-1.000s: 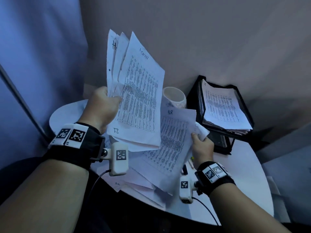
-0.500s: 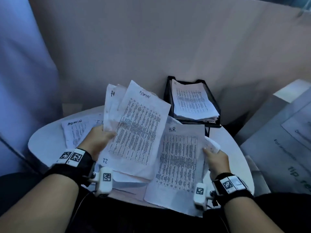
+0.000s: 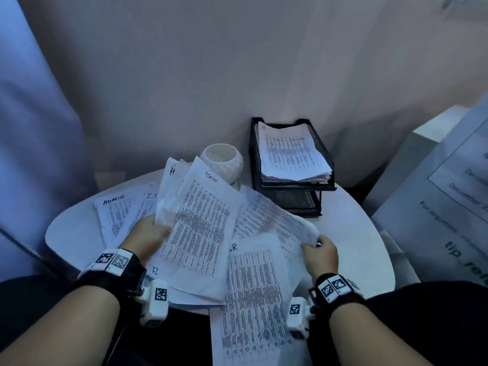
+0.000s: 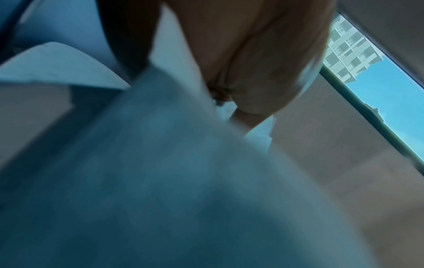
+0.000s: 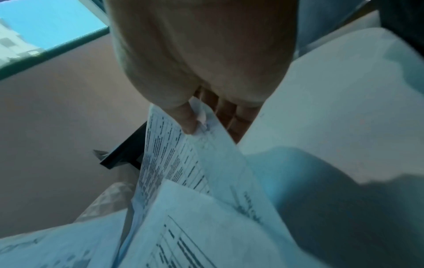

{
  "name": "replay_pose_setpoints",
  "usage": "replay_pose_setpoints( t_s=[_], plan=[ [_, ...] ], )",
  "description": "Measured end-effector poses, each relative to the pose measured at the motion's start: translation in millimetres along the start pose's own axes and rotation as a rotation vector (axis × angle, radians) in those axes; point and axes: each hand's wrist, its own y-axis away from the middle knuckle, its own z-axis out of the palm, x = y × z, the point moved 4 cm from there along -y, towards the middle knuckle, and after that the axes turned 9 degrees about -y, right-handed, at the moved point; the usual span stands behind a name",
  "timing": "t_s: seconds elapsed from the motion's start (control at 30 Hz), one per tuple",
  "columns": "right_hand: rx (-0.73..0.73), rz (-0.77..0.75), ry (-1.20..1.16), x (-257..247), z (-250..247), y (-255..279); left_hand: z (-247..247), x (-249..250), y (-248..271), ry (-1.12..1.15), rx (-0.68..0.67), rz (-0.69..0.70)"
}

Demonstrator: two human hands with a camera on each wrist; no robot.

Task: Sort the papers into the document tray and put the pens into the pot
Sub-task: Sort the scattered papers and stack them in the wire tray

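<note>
Papers everywhere. Left hand (image 3: 148, 240) grips fanned bundle of white printed sheets (image 3: 196, 220), "ADMIN" sheet on top. Right hand (image 3: 320, 256) pinches corner of one curled printed sheet (image 3: 274, 220), thumb on top. Black mesh document tray (image 3: 290, 192) sits ahead and slightly right of right hand, so right hand nearer; tray's long axis runs away from person. White ribbed pot (image 3: 221, 162) just left of tray, behind bundle. More loose sheets (image 3: 116, 215) on round white tabletop (image 3: 356, 241). Pens not visible. Nothing blocks tray, I'd say.

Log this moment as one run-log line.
left hand: grips paper stack | right hand: pinches sheet | document tray: holds papers | pot: upright
</note>
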Motion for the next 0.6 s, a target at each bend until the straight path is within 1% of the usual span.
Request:
replay_pose_setpoints(
  t_s=[0.17, 0.3, 0.37, 0.43, 0.47, 0.53, 0.6],
  plan=[
    [0.003, -0.303, 0.017, -51, -11, 9, 4, -1, -3, -0.007, 0.018, -0.033],
    [0.079, -0.465, -0.093, -94, -27, 15, 7, -2, -8, -0.03, 0.019, -0.044],
    [0.124, -0.506, -0.186, -107, -34, 13, 9, -4, -10, -0.06, 0.019, -0.049],
    [0.181, -0.501, -0.315, -112, -39, 7, 11, -7, -12, -0.095, 0.024, -0.057],
    [0.213, -0.475, -0.39, -113, -42, 4, 12, -7, -13, -0.099, 0.026, -0.059],
    [0.278, -0.387, -0.531, -110, -43, -2, 13, -8, -16, -0.081, 0.029, -0.058],
    [0.272, -0.258, -0.687, -102, -35, -4, 14, -8, -19, -0.044, 0.03, -0.055]
  ],
)
